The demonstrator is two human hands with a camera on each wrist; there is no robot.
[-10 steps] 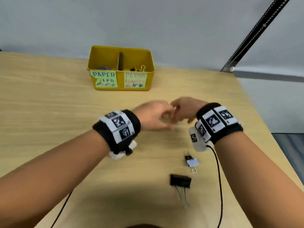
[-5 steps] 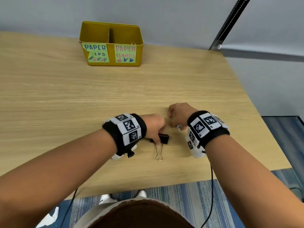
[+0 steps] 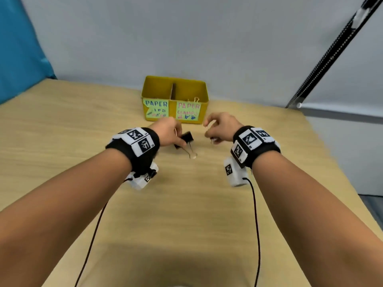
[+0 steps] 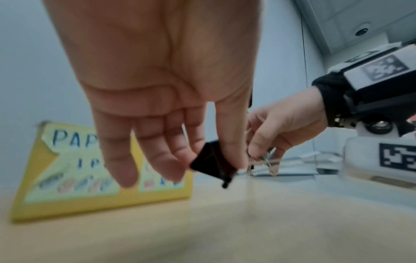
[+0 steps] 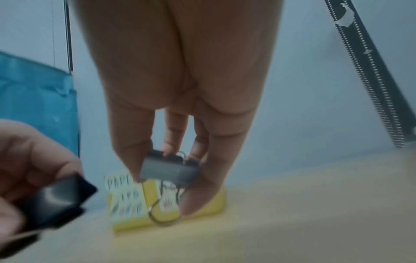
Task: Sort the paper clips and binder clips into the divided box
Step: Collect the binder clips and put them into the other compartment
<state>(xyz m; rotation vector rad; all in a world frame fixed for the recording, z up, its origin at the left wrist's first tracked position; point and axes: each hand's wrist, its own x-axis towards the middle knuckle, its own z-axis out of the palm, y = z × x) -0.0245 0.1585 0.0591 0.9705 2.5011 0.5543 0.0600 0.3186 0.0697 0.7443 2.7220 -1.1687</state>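
The left hand point(image 3: 169, 132) is raised above the wooden table point(image 3: 62, 162), just near of the yellow divided box point(image 3: 175, 88). Its thumb and fingertips pinch the large black binder clip point(image 3: 185, 139) by the body. In the left wrist view, the clip body point(image 4: 212, 164) sits between the thumb tip on the right and the curled fingers point(image 4: 162, 154) on the left. In the head view, its wire handles hang down and toward the near side, clear of the fingers.

The right hand point(image 3: 222, 127) is held at about the same height, to the right of the left hand and apart from it. Its thumb and fingertips are closed on a small grey binder clip point(image 5: 168, 170). In the right wrist view, the thumb presses the left side of the clip body and the fingers point(image 5: 202, 178) press the far and right sides. One wire loop hangs below the body, free of the fingers. In the head view, this clip is mostly hidden by the hand.

The divided box stands on the far part of the table against the wall. Its left compartment carries a green label point(image 3: 156, 109) and its right compartment a pink label point(image 3: 188, 111). A gold-coloured wire handle point(image 3: 195, 99) shows above the rim of the right compartment.
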